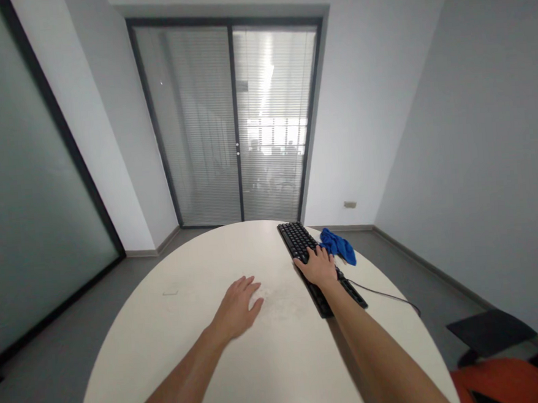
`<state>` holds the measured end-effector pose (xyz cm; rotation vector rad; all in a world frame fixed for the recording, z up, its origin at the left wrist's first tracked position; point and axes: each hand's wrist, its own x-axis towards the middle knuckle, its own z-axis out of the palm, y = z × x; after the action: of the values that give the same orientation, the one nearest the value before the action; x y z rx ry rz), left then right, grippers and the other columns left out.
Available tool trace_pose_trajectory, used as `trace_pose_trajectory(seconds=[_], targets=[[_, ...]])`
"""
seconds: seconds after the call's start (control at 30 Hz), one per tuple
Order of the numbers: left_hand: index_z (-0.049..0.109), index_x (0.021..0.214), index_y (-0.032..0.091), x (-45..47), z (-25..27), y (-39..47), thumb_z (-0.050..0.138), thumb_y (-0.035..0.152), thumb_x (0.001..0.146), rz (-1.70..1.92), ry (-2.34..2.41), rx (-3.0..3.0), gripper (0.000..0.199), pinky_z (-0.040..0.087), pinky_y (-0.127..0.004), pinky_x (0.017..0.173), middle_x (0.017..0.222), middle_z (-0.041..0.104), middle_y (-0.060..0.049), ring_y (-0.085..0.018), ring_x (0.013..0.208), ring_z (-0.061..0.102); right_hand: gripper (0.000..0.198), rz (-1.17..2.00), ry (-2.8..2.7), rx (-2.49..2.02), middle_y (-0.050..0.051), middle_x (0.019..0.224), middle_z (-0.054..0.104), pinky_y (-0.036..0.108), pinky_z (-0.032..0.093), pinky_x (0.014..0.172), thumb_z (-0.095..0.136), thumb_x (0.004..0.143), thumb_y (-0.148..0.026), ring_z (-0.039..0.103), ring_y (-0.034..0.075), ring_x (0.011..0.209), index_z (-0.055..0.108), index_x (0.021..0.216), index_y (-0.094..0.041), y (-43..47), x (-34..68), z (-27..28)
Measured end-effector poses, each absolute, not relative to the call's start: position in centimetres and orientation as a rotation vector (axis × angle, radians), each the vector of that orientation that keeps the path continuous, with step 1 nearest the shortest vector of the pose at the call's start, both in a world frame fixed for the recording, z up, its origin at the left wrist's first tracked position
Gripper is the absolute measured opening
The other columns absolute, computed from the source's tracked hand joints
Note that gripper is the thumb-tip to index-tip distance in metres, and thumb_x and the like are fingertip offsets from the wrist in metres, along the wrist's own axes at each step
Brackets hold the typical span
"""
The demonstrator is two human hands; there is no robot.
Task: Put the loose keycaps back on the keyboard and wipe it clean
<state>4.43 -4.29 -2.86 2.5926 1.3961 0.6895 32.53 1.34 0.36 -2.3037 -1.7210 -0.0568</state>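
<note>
My left hand (238, 308) hovers just over or rests on the white round table (267, 379), left of the middle, its fingers stretched out and nothing in them. A black keyboard (294, 239) lies at a slant on the right part of the table. On top of it is my right hand (318, 268), fingers spread, with the thumb by the keyboard's left edge. The hand and forearm hide part of the keys. Close to the right fingertips lies a crumpled blue cloth (338, 246).
A thin cable (386, 292) runs from the keyboard over the table's right edge. At the lower right stands a chair with an orange seat (507, 378). Glass panels with blinds (190, 127) are behind the table. A small thin mark (170, 293) shows on the tabletop's left.
</note>
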Motion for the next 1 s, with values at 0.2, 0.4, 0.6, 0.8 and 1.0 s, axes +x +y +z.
trace_pose_trajectory(seconds=[0.2,0.4,0.6,0.8,1.0], targets=[[0.050,0.146,0.022,4.5,-2.5,-4.6,0.045,0.050,0.098,0.551,1.445,2.573,0.056,0.022,-0.052,0.122,0.157,0.039,-0.011,-0.032,0.148,0.030,0.061,-0.110,-1.864,-2.142,0.020,0.158,0.035,0.048,0.019,0.119,0.052,0.093,-0.047,0.029,0.034,0.145,0.054,0.140,-0.009,-0.1,31.2,1.3],[0.047,0.148,0.024,4.7,-2.2,-4.8,0.044,0.054,0.097,0.511,1.513,2.573,0.059,0.021,-0.053,0.121,0.159,0.036,-0.009,-0.034,0.149,0.026,0.060,-0.056,-2.148,-1.741,0.021,0.157,0.035,0.040,0.021,0.121,0.051,0.095,-0.041,0.026,0.030,0.148,0.050,0.142,-0.004,-4.5,26.7,1.4],[0.045,0.150,0.025,4.5,-2.0,-5.3,0.042,0.057,0.097,0.478,1.521,2.572,0.061,0.020,-0.053,0.121,0.159,0.035,-0.010,-0.034,0.149,0.025,0.064,0.201,-2.280,-1.632,0.018,0.158,0.035,0.043,0.020,0.122,0.044,0.098,-0.045,0.026,0.031,0.149,0.043,0.149,-0.007,-8.7,24.5,-0.4],[0.046,0.149,0.027,4.2,-2.0,-5.5,0.046,0.055,0.096,0.451,1.469,2.579,0.060,0.020,-0.055,0.120,0.160,0.032,-0.010,-0.034,0.150,0.022,0.071,0.322,-2.360,-1.643,0.013,0.163,0.024,0.049,0.013,0.122,0.040,0.097,-0.055,0.016,0.032,0.152,0.032,0.156,-0.015,-9.8,24.7,-0.4],[0.047,0.148,0.028,4.1,-2.3,-5.4,0.049,0.053,0.095,0.500,1.446,2.572,0.058,0.020,-0.056,0.120,0.160,0.034,-0.010,-0.034,0.150,0.023,0.071,0.330,-2.359,-1.653,0.012,0.163,0.024,0.048,0.013,0.123,0.038,0.098,-0.056,0.016,0.032,0.152,0.032,0.156,-0.016,-9.8,24.7,-0.1]])
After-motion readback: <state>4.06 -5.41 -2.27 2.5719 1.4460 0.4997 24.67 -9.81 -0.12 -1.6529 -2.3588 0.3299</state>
